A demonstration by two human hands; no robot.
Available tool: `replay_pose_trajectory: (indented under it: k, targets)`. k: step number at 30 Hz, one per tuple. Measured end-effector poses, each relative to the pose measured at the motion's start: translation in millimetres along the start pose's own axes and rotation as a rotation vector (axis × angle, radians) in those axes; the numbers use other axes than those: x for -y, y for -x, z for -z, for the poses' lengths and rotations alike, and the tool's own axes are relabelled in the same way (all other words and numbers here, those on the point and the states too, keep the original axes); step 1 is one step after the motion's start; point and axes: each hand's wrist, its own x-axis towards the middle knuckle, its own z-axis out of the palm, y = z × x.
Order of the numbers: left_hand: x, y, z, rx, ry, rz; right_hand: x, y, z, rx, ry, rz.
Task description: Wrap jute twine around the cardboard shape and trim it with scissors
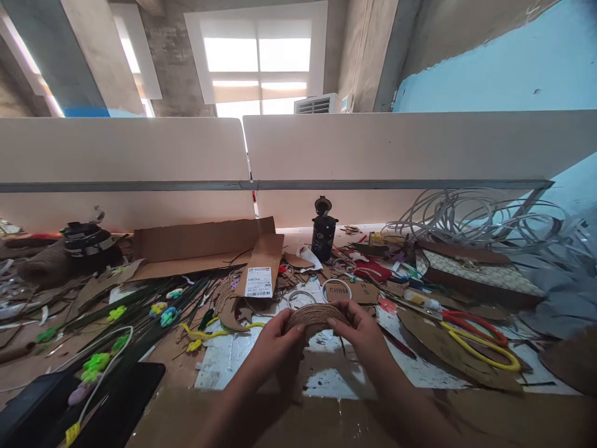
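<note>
A brown arc-shaped piece wrapped in rows of twine (316, 315) is held up in front of me over the middle of the table. My left hand (278, 341) pinches its left end, thumb on the near face. At the right end my right hand (358, 325) grips it in the same way. Part of the fingers is hidden behind the piece. Just beyond it lie two pale rings, a left one (301, 294) and a right one (324, 289). Beneath my hands is a white, stained sheet (336, 373).
Scissors with red handles (473, 323) and yellow-handled ones (489, 354) lie right, over cut cardboard (429, 342). A folded carton (205, 249) and an open-lidded black bottle (323, 235) stand behind. Pipe-cleaner flowers (96, 367) lie left; coiled clear tubing (448, 211) is back right.
</note>
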Motion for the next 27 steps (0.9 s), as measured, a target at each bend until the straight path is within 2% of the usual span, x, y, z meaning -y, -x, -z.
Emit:
replay_pose_trajectory:
  k: [7, 10, 16, 23, 27]
  targets:
    - [8.4, -2.5, -2.7, -0.033, -0.04, -0.027, 6.4, 4.2, -5.2, 0.107, 0.048, -0.026]
    - [7.7, -2.9, -4.2, -0.063, -0.069, -0.062, 4.5, 2.5, -3.5, 0.114, 0.043, -0.066]
    - [9.0, -4.5, -4.5, -0.03, 0.083, 0.02, 2.8, -2.1, 1.6, -0.041, -0.06, -0.031]
    - [15.8, -5.4, 0.2, -0.116, -0.083, -0.154, 4.8, -3.5, 2.7, -0.131, -0.126, 0.002]
    - [12.0, -3.5, 0.3, -0.1, -0.095, -0.096, 4.1, -3.7, 0.9, -0.125, -0.115, -0.025]
